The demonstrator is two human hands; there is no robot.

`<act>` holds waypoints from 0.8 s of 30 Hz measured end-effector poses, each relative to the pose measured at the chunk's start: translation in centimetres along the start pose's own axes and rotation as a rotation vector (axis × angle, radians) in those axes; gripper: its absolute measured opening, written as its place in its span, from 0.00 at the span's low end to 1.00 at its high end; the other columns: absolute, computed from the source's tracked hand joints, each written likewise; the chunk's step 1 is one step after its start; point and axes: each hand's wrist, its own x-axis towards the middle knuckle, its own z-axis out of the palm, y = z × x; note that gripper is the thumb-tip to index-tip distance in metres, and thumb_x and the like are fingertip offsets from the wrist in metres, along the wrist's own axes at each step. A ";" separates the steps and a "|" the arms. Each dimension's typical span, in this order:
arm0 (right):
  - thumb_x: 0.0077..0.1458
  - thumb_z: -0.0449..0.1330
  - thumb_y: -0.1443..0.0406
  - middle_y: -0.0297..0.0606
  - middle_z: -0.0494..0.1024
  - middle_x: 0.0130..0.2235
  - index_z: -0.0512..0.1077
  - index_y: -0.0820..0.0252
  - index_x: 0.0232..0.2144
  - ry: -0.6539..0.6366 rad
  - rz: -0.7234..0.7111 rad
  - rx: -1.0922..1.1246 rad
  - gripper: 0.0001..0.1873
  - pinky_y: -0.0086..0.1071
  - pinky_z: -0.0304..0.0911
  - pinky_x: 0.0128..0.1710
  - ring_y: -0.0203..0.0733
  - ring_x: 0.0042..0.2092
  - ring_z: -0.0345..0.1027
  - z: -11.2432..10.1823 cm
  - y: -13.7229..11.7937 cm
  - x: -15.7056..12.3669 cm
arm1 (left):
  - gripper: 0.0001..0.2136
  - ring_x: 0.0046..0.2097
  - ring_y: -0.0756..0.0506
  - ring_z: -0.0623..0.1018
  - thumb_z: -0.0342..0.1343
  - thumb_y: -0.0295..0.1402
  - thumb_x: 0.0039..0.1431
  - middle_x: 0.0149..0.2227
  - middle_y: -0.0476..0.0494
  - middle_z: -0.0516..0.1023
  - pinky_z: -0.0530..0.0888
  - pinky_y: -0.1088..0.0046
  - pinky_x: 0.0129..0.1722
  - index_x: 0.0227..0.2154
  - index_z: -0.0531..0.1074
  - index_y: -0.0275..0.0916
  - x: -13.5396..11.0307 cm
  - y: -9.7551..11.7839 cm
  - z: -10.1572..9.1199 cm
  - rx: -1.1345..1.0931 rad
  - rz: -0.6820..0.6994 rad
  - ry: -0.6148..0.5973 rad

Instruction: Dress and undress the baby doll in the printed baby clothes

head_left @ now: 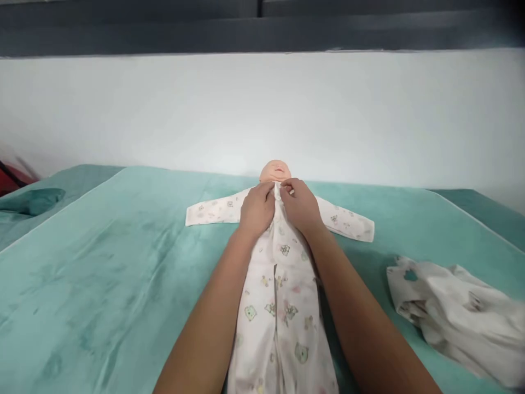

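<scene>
Teal sheet (123, 284) before a white wall (262, 109), a dressed doll (275, 171) lying at centre.
The left hand (258, 209) and right hand (301, 205), fingers curled nearly closed, touch its printed sleepsuit (283, 284) at the neck; whether fabric is pinched cannot be told. A crumpled white cloth (463, 314) lies at right.

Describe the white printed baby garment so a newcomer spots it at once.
On the teal fabric sheet, find the pink doll head near the far edge. Nearer the camera is the white long-sleeved baby garment with small animal prints, left hand and right hand at its collar. Unlike the crumpled white cloth at right, it is spread out, both sleeves extended.
</scene>
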 end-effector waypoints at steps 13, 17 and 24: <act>0.58 0.50 0.66 0.36 0.76 0.51 0.73 0.54 0.46 -0.058 -0.042 0.133 0.16 0.44 0.60 0.55 0.46 0.53 0.68 -0.4 0.6 0.5 | 0.21 0.63 0.40 0.64 0.40 0.29 0.65 0.62 0.42 0.67 0.61 0.55 0.64 0.56 0.70 0.38 0.1 0.3 -0.3 0.121 -0.034 -0.067; 0.58 0.51 0.66 0.36 0.76 0.51 0.73 0.53 0.45 -0.062 -0.056 0.114 0.15 0.44 0.60 0.56 0.46 0.53 0.68 -0.4 0.9 0.7 | 0.22 0.64 0.40 0.64 0.40 0.30 0.64 0.63 0.41 0.67 0.61 0.56 0.64 0.57 0.69 0.37 0.2 0.5 -0.2 0.121 -0.051 -0.067; 0.61 0.48 0.63 0.39 0.73 0.55 0.72 0.54 0.49 -0.136 -0.090 0.068 0.18 0.44 0.57 0.60 0.47 0.57 0.66 -0.5 0.8 0.9 | 0.22 0.63 0.39 0.65 0.40 0.30 0.63 0.62 0.38 0.67 0.62 0.54 0.64 0.57 0.69 0.34 0.2 0.5 -0.1 0.132 -0.077 -0.043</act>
